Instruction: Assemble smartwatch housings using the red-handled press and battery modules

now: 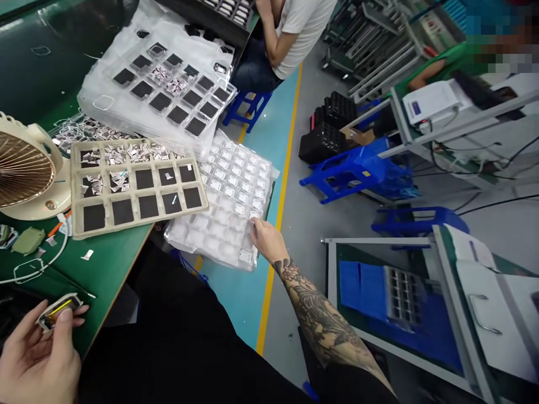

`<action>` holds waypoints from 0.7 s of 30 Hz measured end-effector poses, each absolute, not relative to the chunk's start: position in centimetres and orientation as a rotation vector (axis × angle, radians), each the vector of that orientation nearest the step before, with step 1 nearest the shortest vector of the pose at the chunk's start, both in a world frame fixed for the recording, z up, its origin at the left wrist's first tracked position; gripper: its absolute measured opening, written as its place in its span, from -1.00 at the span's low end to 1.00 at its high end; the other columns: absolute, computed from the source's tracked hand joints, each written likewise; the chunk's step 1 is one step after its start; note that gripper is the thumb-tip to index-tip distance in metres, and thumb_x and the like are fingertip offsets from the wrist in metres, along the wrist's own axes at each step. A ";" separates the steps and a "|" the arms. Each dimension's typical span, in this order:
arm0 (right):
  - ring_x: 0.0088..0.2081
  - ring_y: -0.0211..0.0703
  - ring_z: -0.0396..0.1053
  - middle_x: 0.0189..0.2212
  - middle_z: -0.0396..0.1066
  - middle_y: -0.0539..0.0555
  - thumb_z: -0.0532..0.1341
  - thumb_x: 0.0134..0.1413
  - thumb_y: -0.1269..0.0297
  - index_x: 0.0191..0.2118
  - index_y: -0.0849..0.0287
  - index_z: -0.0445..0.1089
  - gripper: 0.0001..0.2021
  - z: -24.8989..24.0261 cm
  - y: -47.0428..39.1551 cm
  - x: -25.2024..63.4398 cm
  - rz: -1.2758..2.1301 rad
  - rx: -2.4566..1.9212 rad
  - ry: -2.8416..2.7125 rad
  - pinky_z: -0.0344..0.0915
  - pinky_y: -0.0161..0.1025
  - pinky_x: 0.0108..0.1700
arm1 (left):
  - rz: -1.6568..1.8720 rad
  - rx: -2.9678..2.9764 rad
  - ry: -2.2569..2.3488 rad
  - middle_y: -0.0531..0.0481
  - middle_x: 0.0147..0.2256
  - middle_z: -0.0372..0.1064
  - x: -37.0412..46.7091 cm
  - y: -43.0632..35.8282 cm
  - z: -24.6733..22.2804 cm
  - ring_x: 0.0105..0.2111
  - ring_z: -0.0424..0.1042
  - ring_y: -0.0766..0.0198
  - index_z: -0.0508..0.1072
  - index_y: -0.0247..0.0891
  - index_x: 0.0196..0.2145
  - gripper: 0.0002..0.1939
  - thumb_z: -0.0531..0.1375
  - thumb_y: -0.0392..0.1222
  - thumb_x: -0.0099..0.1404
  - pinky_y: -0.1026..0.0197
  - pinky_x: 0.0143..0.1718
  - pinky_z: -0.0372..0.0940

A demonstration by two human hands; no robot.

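My left hand (46,353), low on the left, is closed around a small open electronic device (61,311) with a pale shell and a yellow part inside. Further right, my right hand (269,240) reaches over a clear blister tray (210,242). Its fingertips are pinched at a small white casing part (255,214) near the tray's right edge, and they partly cover it. Rows of similar white parts fill the tray's far cells, and one more white part (246,256) lies in the near corner.
A beige compartment tray (138,223) with small pale pieces lies on the green bench (120,264). Beside it stand a fan (25,168) and stacked clear trays (126,115). A seated person (290,39) is beyond. Blue stools (357,171) and a cart (379,241) stand right.
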State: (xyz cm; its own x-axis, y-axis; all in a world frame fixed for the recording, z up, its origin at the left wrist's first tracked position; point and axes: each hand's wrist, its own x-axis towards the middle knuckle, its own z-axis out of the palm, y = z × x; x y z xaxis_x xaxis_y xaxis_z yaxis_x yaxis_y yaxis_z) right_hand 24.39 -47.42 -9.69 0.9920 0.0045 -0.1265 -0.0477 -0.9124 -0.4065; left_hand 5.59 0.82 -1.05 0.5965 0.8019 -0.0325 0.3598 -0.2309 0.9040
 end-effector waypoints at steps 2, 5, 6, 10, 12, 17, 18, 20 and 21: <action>-0.09 0.03 0.57 -0.07 0.60 0.25 0.23 0.34 0.35 0.19 0.18 0.49 -0.65 -8.8 -46.5 24.3 0.074 -2.613 0.040 0.53 -0.07 0.05 | 0.595 1.781 0.953 -0.10 -0.18 0.68 5.6 0.8 -1.2 -0.36 0.67 0.19 0.60 -0.37 0.29 -0.34 0.58 -0.10 0.32 0.26 -0.34 0.62; -0.15 -0.06 0.61 -0.06 0.60 0.19 0.18 0.50 0.19 0.24 0.14 0.41 -0.67 -6.6 -42.6 24.3 0.001 -2.398 -0.065 0.62 -0.06 -0.01 | 0.651 1.704 0.901 -0.11 -0.07 0.73 5.6 0.6 -1.1 -0.30 0.73 0.19 0.60 -0.28 0.33 -0.32 0.59 -0.14 0.31 0.25 -0.20 0.67; -0.17 -0.08 0.63 -0.08 0.60 0.17 0.17 0.54 0.14 0.23 0.12 0.40 -0.69 -5.8 -40.5 24.4 0.005 -2.310 -0.134 0.65 -0.07 -0.04 | 0.643 1.667 0.881 -0.11 -0.04 0.74 5.6 0.5 -1.1 -0.27 0.75 0.17 0.60 -0.26 0.34 -0.32 0.59 -0.14 0.32 0.24 -0.17 0.68; -0.20 -0.12 0.66 0.06 0.54 0.18 0.33 0.50 0.17 0.16 0.04 0.47 -0.77 -3.0 -28.6 24.1 0.089 -1.722 -0.397 0.70 -0.15 -0.20 | 0.601 1.501 0.840 -0.17 -0.04 0.75 5.1 -0.2 -0.7 -0.18 0.79 0.03 0.60 -0.30 0.30 -0.39 0.55 -0.12 0.37 0.16 -0.20 0.71; -0.19 -0.13 0.68 0.17 0.48 0.19 0.38 0.46 0.28 0.13 0.01 0.54 -0.79 -2.0 -22.7 23.4 0.187 -1.459 -0.481 0.72 -0.17 -0.22 | 0.604 1.431 0.826 -0.21 -0.02 0.75 4.8 -0.5 -0.5 -0.18 0.79 0.00 0.59 -0.31 0.28 -0.43 0.53 -0.10 0.40 0.14 -0.22 0.70; -0.04 -0.05 0.69 0.26 0.49 0.21 0.34 0.45 0.44 0.22 -0.03 0.60 -0.65 -1.2 -13.2 21.6 0.511 -1.284 -0.890 0.76 -0.06 -0.01 | 0.707 1.271 0.841 -0.24 0.01 0.73 3.8 -0.4 -0.1 -0.19 0.78 0.03 0.55 -0.28 0.33 -0.44 0.46 -0.07 0.48 0.13 -0.24 0.68; 0.03 -0.01 0.68 0.25 0.52 0.20 0.34 0.44 0.47 0.25 -0.04 0.59 -0.61 -1.2 -12.1 21.4 0.527 -1.278 -0.981 0.74 -0.04 0.03 | 0.718 1.245 0.853 -0.25 0.04 0.73 3.4 -0.3 0.0 -0.18 0.78 0.05 0.55 -0.27 0.35 -0.45 0.45 -0.08 0.49 0.14 -0.21 0.67; 0.15 0.04 0.63 0.22 0.58 0.18 0.38 0.39 0.52 0.26 -0.04 0.58 -0.56 -1.1 -10.1 21.1 0.503 -1.278 -1.147 0.68 0.03 0.14 | 0.735 1.209 0.860 -0.26 0.11 0.70 2.6 -0.4 0.2 -0.15 0.76 0.08 0.55 -0.24 0.36 -0.47 0.43 -0.11 0.51 0.15 -0.15 0.67; 0.19 0.06 0.60 0.20 0.61 0.16 0.40 0.36 0.53 0.26 -0.04 0.58 -0.54 -1.0 -9.3 20.9 0.480 -1.277 -1.220 0.64 0.08 0.21 | 0.746 1.202 0.843 -0.27 0.15 0.69 2.2 -0.6 0.3 -0.11 0.76 0.07 0.55 -0.22 0.37 -0.47 0.42 -0.12 0.52 0.14 -0.11 0.67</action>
State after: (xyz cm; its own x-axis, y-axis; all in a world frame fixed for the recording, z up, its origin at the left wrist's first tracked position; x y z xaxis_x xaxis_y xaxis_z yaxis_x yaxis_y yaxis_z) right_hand 20.88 -9.33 -1.02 0.3549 0.8379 0.4146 0.3311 0.3021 -0.8939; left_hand 2.19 -0.57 0.33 0.4973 0.8537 -0.1545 -0.0497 0.2058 0.9773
